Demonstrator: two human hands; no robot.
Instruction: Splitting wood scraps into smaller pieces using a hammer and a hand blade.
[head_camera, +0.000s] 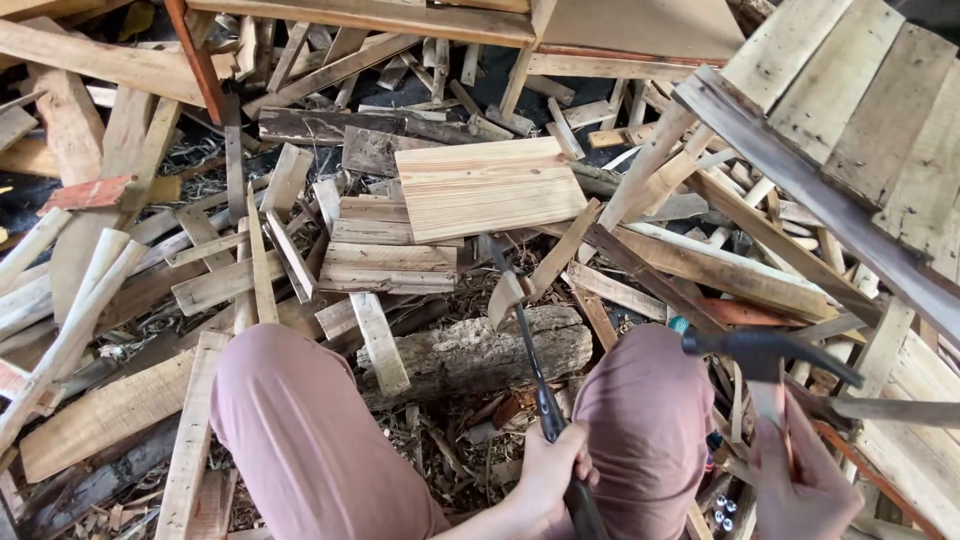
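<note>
Here, left hand (548, 470): closed around the dark handle of a long chisel (528, 345), thin steel shaft slanting up between the knees; its tip is hard to make out against a pale wood offcut. Right hand (805, 480): wrapped on the wooden handle of a hammer (765, 350), black claw head level, handle partly hidden by fingers. Bark-covered log (480, 352): rough, grey, lying crosswise. Planed pine board (485, 187): pale, rectangular, atop splintered pallet scrap. Slatted pallet (850, 110): cut off at right.
</note>
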